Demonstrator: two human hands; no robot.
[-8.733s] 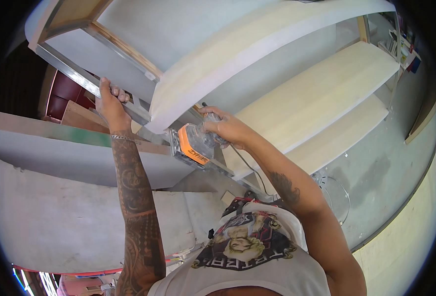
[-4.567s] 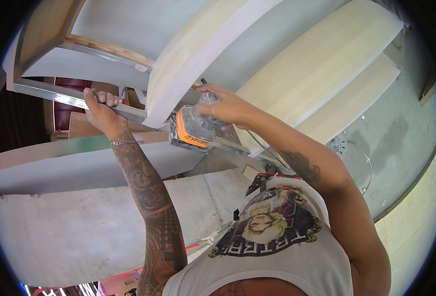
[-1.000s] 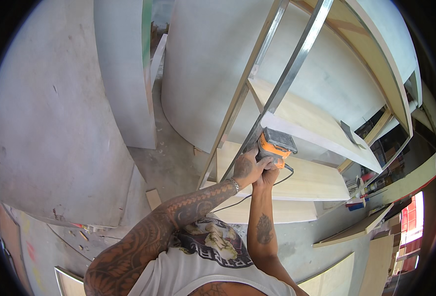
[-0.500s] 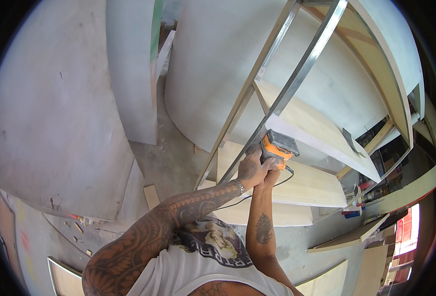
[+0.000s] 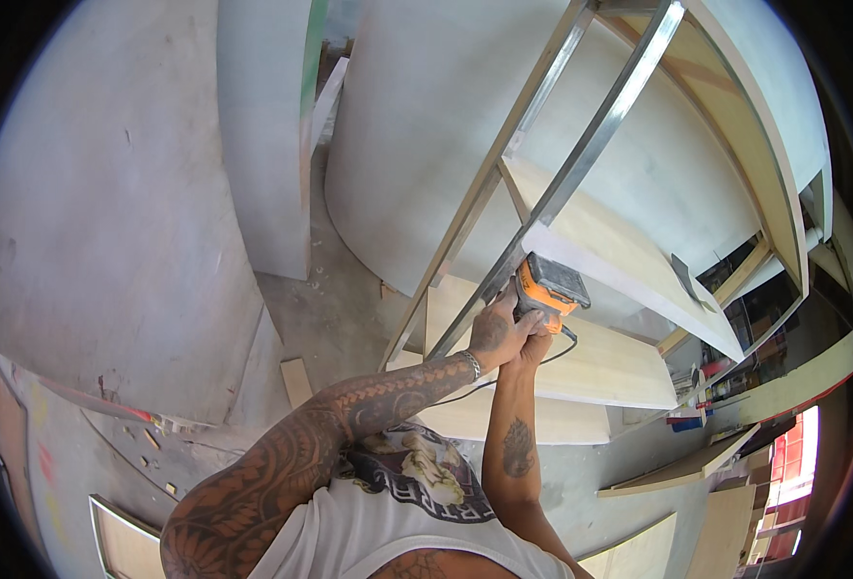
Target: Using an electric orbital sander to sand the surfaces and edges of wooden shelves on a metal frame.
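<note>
Both my hands are closed around an orange and black electric sander. Its flat dark end sits at the left part of the pale front edge of a wooden shelf; whether it touches cannot be made out. My left hand, with a chain bracelet at the wrist, grips the tool's left side. Under its body my right hand wraps the lower end, partly hidden behind the left. A black cord loops from the tool below my hands.
A metal upright rises beside the sander. Lower shelf boards lie below it. A dark sheet rests on the upper shelf's right end. Large curved pale panels stand left, and wood scraps lie on the floor.
The sander and both hands have shifted very slightly to the right along the shelf edge. The grip is the same, and the view has moved a little.
</note>
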